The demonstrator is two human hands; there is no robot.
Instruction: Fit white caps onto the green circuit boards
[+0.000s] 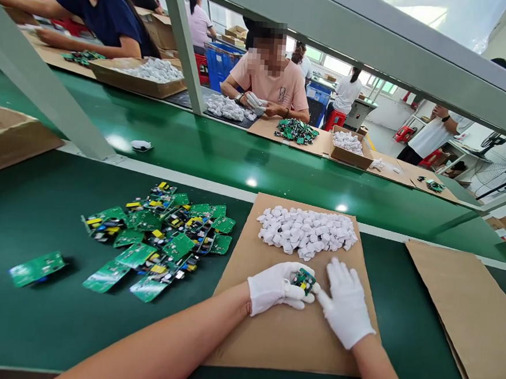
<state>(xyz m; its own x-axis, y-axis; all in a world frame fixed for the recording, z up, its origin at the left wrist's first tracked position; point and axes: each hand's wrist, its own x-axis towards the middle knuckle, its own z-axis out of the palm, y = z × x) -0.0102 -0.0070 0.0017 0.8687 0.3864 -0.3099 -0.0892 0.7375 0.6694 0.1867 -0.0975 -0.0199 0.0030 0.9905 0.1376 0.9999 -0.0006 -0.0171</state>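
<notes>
My left hand (281,287), in a white glove, holds a small green circuit board (304,279) with its components facing up. Close on its right, my right hand (345,303), also gloved, has its fingers spread, the thumb beside the board. Both are over a brown cardboard sheet (285,345). Beyond them on the sheet lies a heap of small white pieces (306,229). To the left, a loose pile of green circuit boards (180,245) with yellow and black parts rests on the dark green table (96,328).
A single board (37,268) lies at far left, near a cardboard box (9,138). More cardboard (470,308) lies at right. Metal frame bars (185,40) cross above a green belt (221,152). Across it, a person (271,87) works beside similar piles.
</notes>
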